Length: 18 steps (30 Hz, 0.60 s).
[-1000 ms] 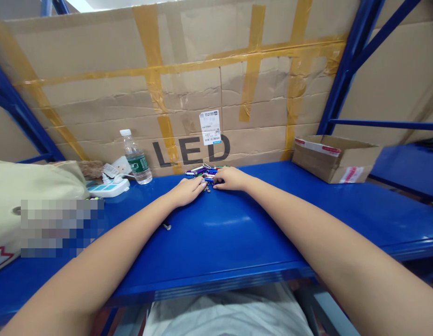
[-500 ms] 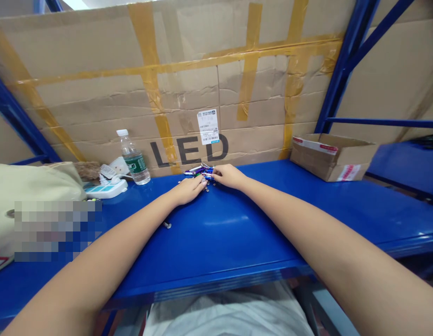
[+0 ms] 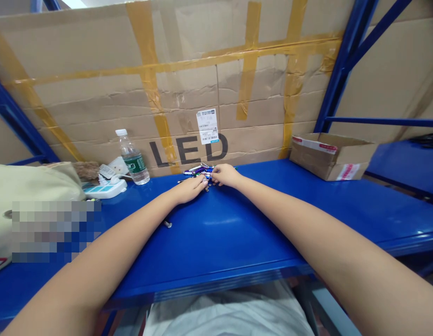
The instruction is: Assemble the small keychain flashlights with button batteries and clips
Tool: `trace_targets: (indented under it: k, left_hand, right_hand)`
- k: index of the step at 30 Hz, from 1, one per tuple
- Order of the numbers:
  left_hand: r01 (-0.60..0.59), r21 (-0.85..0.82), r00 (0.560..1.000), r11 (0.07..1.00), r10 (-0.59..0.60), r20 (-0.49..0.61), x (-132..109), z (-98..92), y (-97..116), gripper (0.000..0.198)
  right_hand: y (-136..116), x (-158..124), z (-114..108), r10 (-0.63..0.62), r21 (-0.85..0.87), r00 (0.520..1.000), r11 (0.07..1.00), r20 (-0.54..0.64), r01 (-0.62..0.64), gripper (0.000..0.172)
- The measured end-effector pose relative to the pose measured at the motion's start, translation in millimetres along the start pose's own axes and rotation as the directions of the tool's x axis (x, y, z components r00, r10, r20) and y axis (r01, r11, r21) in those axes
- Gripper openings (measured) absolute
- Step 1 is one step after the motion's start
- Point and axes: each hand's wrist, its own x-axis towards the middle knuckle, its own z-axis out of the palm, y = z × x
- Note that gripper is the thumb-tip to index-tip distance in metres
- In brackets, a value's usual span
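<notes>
A person's two bare hands meet over a small heap of glossy, slender metallic pieces (image 3: 195,171) in blue, purple and silver at the back of a blue surface (image 3: 223,242). The left hand (image 3: 192,190) lies low, palm down with fingers reaching forward, its tips at the near edge of the heap; whether it grips anything cannot be told. The right hand (image 3: 223,175), just beside it, is bent at the fingers, the tips turned down among the pieces; whether they are closed on one is too small to make out. Tiny bits (image 3: 207,188) lie just in front of the fingertips, and a bolt-like piece of metal (image 3: 167,224) sits nearer the person, beside the left forearm. To the left stand a clear water bottle (image 3: 135,164) with a green label, a white power strip (image 3: 107,189) and a pale bag (image 3: 34,182). At right rests an open cardboard box (image 3: 352,156). Behind, a large taped cardboard panel (image 3: 188,102) carries the letters "LED" and a white shipping label (image 3: 207,125), framed by blue metal posts (image 3: 337,88).
</notes>
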Motion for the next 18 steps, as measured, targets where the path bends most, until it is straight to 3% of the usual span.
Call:
trace_targets:
  k: [3,13,18]
  left_hand:
    - [-0.018,-0.008,1.000,1.000,0.018,-0.003,0,-0.8,2,0.039]
    - [-0.002,-0.067,0.998,0.998,0.006,0.060,-20,-13.0,21,0.040]
    - [0.052,-0.076,0.997,0.996,-0.048,0.055,-25,-18.8,22,0.038]
  right_hand:
    - [-1,0,1,0.073,0.140,0.997,0.987,0.040,-0.078,0.013]
    - [-15,-12,1,0.158,0.249,0.972,0.948,0.174,-0.199,0.013]
    - [-25,-25,5,0.094,0.187,0.971,0.973,0.222,-0.137,0.017]
